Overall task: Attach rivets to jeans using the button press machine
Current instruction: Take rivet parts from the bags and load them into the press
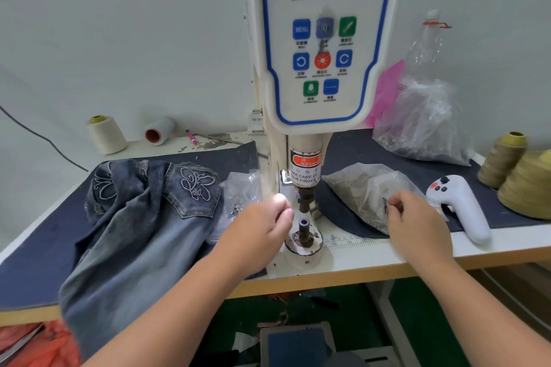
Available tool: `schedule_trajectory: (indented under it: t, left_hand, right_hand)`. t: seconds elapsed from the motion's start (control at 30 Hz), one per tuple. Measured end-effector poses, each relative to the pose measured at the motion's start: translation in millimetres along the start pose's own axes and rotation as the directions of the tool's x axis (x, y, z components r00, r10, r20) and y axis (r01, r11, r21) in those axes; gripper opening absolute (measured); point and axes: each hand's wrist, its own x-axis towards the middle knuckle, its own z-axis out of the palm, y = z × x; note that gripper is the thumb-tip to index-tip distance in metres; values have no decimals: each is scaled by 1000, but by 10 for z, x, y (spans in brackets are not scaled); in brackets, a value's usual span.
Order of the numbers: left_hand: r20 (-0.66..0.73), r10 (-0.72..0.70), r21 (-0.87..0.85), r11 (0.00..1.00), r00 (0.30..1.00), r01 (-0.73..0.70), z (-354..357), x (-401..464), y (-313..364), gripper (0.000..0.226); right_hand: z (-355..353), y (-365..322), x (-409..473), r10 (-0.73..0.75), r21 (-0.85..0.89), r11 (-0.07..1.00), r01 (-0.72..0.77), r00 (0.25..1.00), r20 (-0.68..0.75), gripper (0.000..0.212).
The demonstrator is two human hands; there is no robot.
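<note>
Here left hand [262,220] fingers curl beside the die [304,229]; right hand [417,217] pinches something small.

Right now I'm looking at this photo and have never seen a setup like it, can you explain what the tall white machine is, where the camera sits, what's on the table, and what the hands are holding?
This is one picture from a camera worn on a person's head, looking down at their own two hands. The tall white servo button machine is a press: its dark upper punch comes down onto the small dark lower die to set rivets. The left hand is beside the die, fingertips pinched together; whatever it holds is too small to see. The right hand pinches something small and dark at a clear plastic bag of small metal parts. On the dark blue mat lie faded blue embroidered jeans at left, a white handheld controller at right, and cream and olive thread cones around the edges.
</note>
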Motion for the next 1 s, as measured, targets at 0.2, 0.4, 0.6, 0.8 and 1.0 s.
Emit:
schedule_trajectory:
  t: [0.2, 0.4, 0.6, 0.8, 1.0]
  left_hand:
    - [-11, 17, -10, 1000, 1000, -17, 79, 25, 15, 29]
    - [-52, 38, 2, 999, 998, -38, 107, 30, 1, 31]
    - [-84, 78, -53, 995, 993, -82, 144, 11, -4, 32]
    - [-104, 132, -35, 990, 986, -137, 95, 21, -14, 21]
    - [-124, 103, -68, 991, 987, -112, 79, -6, -57, 12]
  right_hand:
    - [-2, 0, -3, -2, 5, 1000, 2, 1000, -5, 12]
    - [4, 0, 0, -8, 13, 1000, 8, 1000, -13, 11]
    - [1, 0, 1, -15, 14, 1000, 15, 1000, -13, 12]
    - [-10, -7, -6, -15, 17, 1000, 15, 1000, -12, 12]
    - [-3, 2, -9, 7, 55, 998, -6, 1000, -8, 10]
